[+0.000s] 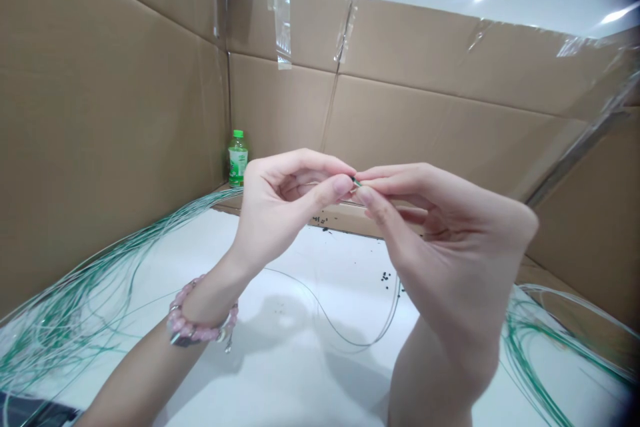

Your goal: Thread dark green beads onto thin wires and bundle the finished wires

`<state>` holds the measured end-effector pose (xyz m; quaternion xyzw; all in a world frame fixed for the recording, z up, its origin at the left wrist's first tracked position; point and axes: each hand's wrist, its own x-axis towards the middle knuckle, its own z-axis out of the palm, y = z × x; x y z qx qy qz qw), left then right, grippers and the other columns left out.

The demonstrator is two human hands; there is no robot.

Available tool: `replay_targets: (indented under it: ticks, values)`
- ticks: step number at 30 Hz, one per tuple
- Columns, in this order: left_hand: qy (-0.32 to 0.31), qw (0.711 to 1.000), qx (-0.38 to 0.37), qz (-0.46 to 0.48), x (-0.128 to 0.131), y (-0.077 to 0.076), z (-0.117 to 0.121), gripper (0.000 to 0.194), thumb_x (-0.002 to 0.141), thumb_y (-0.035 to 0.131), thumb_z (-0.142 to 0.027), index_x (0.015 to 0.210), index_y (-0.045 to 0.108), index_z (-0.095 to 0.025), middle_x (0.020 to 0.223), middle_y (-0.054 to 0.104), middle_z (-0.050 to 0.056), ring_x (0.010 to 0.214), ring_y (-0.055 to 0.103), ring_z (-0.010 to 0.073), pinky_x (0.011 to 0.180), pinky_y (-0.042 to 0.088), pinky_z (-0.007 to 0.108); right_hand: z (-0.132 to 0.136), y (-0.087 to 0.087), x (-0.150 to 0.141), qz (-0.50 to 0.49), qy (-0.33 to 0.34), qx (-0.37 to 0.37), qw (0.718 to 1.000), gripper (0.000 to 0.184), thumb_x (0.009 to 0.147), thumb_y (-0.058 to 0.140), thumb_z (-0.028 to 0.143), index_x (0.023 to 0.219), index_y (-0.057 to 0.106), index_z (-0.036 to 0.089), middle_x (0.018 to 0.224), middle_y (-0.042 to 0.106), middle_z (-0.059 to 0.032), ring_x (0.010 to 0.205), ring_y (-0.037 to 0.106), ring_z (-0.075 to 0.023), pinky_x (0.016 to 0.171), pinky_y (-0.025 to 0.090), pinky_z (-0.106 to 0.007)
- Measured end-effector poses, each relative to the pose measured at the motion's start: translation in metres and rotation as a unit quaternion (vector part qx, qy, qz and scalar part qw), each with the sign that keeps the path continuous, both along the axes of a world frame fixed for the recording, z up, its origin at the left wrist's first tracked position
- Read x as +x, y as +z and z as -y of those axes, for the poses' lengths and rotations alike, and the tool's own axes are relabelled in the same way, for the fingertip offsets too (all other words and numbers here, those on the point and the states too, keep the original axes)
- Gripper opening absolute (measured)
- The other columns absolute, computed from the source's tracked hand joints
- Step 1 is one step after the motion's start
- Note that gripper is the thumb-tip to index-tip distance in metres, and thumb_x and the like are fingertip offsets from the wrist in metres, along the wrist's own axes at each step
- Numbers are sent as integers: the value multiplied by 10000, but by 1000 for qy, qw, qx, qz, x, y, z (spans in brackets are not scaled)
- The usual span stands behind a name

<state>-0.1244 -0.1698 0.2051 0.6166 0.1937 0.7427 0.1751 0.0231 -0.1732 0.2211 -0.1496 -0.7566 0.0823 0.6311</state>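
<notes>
My left hand [285, 203] and my right hand [440, 227] are raised above a white table and meet at the fingertips. Between them, both pinch a thin wire end with a tiny green-and-dark tip [356, 181]. Fingers partly hide that wire. A thin dark wire [350, 340] droops from my hands in a loop to the tabletop. A pink beaded bracelet [200, 315] circles my left wrist.
Bundles of thin green wire [65, 300] sprawl at the left, with more green wire [543, 340] at the right. Small black bits [385, 278] lie scattered on the white table [280, 373]. Taped cardboard walls [425, 120] surround it, and a green-capped bottle [239, 159] stands in the far corner.
</notes>
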Motion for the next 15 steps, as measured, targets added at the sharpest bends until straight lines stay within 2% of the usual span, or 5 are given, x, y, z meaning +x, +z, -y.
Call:
replay_targets:
  ticks: [3,10,15]
  values:
    - [14,1000,-13,-14,-1,1,1,10,784,741,-194,787,750,-196,706,715,-16,597,673,90,545,579,157,0,-1,-1,-1,3,-3,1000,253,808,657,29,870,736,261,862,730,24,745,693,-140,642,638,-245]
    - [-2,1000,-6,-6,0,0,0,32,783,742,-184,809,754,-198,720,717,-21,598,670,78,555,579,143,4,2,-3,-16,-25,2,1000,234,782,675,18,834,729,240,793,724,26,702,691,-140,617,615,-247]
    - [-11,1000,-13,2,1,1,0,66,774,739,-157,808,761,-209,718,714,-30,615,674,76,584,589,140,3,3,-5,-19,-12,-12,1000,202,775,675,12,825,723,203,782,713,18,707,680,-134,618,618,-246]
